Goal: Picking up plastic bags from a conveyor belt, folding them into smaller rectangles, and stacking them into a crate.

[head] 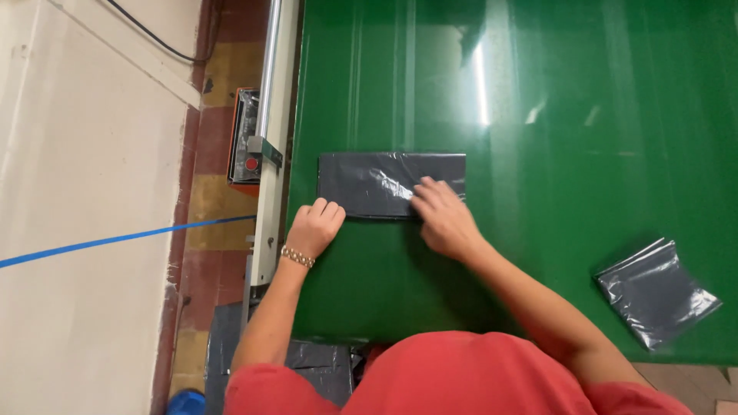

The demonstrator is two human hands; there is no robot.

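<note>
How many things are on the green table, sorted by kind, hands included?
Grey plastic bags: 2, a folded one under the hands and a loose one at the right edge.
Hands: 2, left hand and right hand, both on the folded bag.
Total: 4

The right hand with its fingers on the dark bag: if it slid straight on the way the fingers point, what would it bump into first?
The right hand points up and left across the folded dark plastic bag. It already touches that bag, so it would probably only slide over it, then onto bare green table.
</note>
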